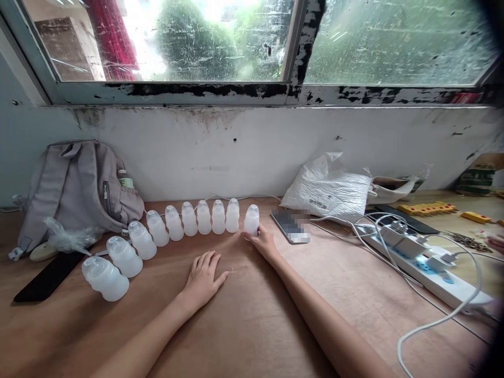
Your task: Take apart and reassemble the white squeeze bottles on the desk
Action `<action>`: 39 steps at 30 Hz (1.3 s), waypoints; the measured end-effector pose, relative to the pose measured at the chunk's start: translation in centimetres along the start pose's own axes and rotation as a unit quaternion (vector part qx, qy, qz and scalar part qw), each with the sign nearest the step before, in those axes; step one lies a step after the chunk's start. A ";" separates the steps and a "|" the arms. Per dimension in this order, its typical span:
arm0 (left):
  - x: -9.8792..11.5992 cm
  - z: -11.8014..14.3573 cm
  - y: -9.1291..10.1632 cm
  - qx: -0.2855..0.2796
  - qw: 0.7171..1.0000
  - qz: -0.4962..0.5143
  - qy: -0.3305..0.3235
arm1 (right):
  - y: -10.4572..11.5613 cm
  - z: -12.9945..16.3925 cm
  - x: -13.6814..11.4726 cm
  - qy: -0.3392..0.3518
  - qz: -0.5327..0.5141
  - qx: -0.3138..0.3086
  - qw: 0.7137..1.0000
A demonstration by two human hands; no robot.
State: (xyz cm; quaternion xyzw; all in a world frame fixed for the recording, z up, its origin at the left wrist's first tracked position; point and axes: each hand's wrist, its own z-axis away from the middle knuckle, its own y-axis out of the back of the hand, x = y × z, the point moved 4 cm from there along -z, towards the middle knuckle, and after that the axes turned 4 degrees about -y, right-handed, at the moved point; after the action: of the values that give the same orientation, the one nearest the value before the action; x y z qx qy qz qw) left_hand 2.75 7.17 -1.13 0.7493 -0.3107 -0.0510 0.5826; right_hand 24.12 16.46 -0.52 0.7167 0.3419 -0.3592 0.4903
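Several frosted white baby bottles with clear domed caps stand upright in a curved row on the wooden table; the nearest bottle (105,278) is at the left front. At the right end, a little apart from its neighbour (232,216), stands one more baby bottle (252,218). My right hand (262,241) grips that one low down, thumb at its near side; the other fingers are partly hidden. My left hand (205,278) lies palm down on the table in front of the row, fingers stretched out, holding nothing.
A phone (290,227) lies right of my right hand, before a silvery plastic package (331,184). A power strip (425,268) with chargers and looping white cables fills the right. At left are a grey backpack (79,184), a clear plastic bag (71,236) and a flat black object (51,278).
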 end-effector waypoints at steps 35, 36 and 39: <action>-0.4 -0.2 -0.1 -0.017 0.999 -0.019 0.040 | -2.2 -1.5 0.5 0.011 0.338 0.015 0.941; -0.4 -0.2 -0.1 -0.018 0.999 -0.016 0.043 | -2.2 -1.4 0.4 0.010 0.338 0.020 0.941; -0.4 -0.2 0.0 -0.021 0.998 -0.012 0.051 | -2.4 -0.9 0.0 0.000 0.344 0.043 0.938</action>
State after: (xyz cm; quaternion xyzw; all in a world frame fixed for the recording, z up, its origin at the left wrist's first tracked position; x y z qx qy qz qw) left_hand 2.53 7.53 -1.21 0.7419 -0.2705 -0.0262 0.6130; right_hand 22.28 18.04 -1.35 0.8110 0.0584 -0.1833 0.5525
